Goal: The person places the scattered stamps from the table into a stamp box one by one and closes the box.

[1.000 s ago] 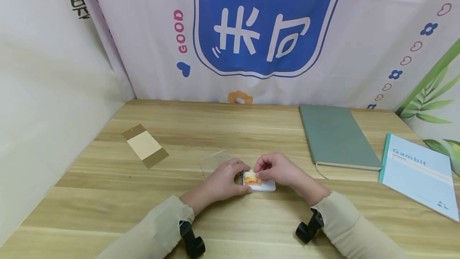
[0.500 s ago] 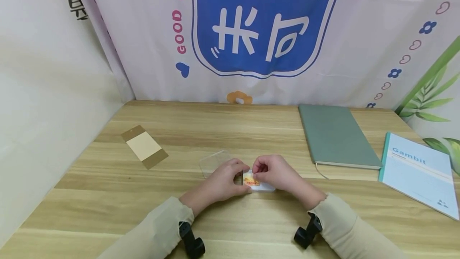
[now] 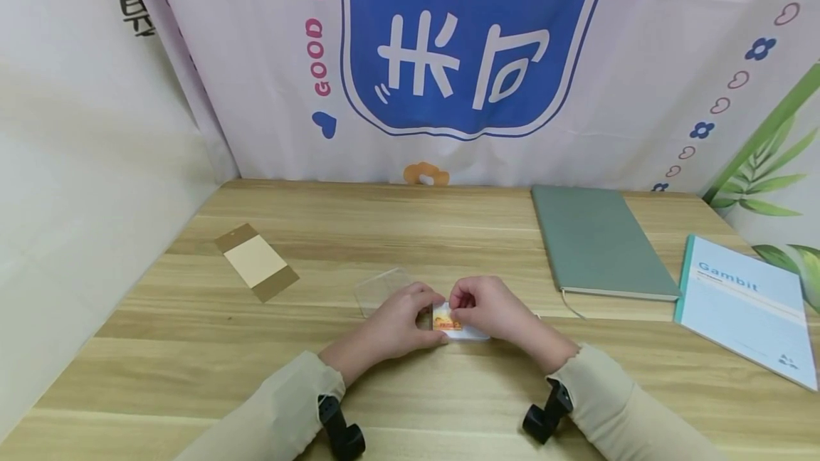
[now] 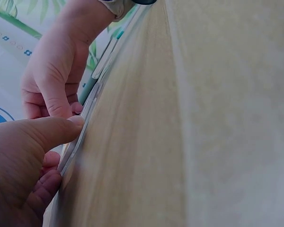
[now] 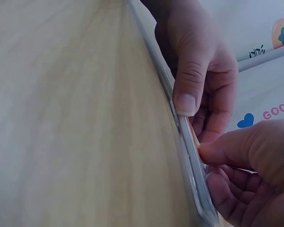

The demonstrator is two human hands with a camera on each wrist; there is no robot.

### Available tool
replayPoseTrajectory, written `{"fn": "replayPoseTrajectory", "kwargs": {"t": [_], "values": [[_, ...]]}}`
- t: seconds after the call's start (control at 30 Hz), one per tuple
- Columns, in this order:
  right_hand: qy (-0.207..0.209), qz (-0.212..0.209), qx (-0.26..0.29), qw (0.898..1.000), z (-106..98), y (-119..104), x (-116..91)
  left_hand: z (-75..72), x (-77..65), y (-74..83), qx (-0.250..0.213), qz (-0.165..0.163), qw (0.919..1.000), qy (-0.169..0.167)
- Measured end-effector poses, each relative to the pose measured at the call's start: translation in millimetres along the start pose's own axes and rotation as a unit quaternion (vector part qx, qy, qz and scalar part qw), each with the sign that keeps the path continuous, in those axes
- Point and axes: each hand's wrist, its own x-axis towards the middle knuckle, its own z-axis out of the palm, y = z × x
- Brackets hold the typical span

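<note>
A small flat white rectangular piece [image 3: 472,334] lies on the table between my hands, with a yellow-orange picture sticker or card [image 3: 446,321] on its left part. My left hand [image 3: 400,319] holds the left end, thumb at the near edge and fingertips at the far edge. With thumb and forefinger my right hand [image 3: 496,308] pinches the right side of the orange picture. In the right wrist view, the right thumb meets an orange edge above the white piece [image 5: 191,156]. The right hand hides the piece's far right part.
Beside my left hand lies a clear plastic cover [image 3: 374,292]. Further left is a brown and cream card [image 3: 256,262]. On the right lie a green notebook [image 3: 605,244] and a pale blue "Gambit" booklet [image 3: 746,311]. A printed curtain [image 3: 269,91] hangs behind the table.
My right hand has shifted slightly left over the picture and covers a little more of its right side. The left hand keeps its hold.
</note>
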Motion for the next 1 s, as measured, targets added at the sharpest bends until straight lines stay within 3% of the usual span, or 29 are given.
{"fn": "replayPoseTrajectory", "kwargs": {"t": [0.53, 1.0], "values": [[0.017, 0.02, -0.009, 1.0, -1.9, -4.7, -2.0, 0.0, -0.9, 0.0, 0.0, -0.001, 1.0, 0.001], [0.04, 0.032, 0.008, 0.999, -21.8, -7.0, -11.1, -0.2, -2.2, 0.9, -0.002, -0.011, 0.9999, 0.0]]}}
